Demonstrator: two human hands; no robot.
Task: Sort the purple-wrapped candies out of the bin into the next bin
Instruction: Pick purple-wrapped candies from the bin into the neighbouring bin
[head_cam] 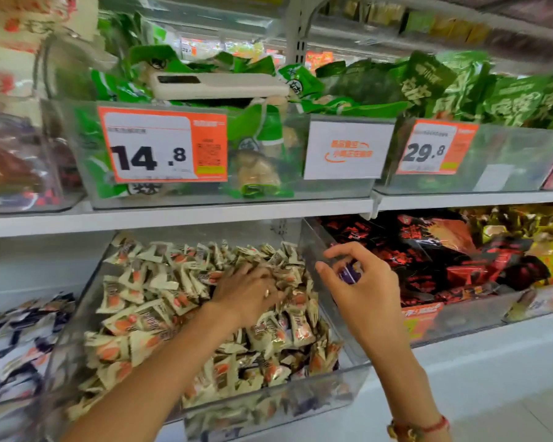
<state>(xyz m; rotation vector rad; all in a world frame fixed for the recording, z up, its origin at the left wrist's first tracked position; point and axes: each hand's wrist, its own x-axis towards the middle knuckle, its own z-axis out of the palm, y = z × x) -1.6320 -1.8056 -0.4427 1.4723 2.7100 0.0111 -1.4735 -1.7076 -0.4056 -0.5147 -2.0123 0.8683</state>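
A clear plastic bin [332,382] on the lower shelf is heaped with cream-and-orange wrapped candies [160,314]. My left hand [248,290] is dug into the pile near its middle, fingers curled down among the wrappers; what they grip is hidden. My right hand [361,282] hovers over the bin's right wall and holds a purple-wrapped candy [349,272] in its curled fingers. The bin to the left [0,409] holds purple-and-white wrapped candies [20,342]. The bin to the right [460,320] holds red-and-black packets.
The shelf above carries clear bins of green snack packs, with price tags reading 14.8 [162,145] and 29.8 [428,148]. A white phone [217,86] lies on the green packs. Yellow and gold packets [543,244] fill the far right.
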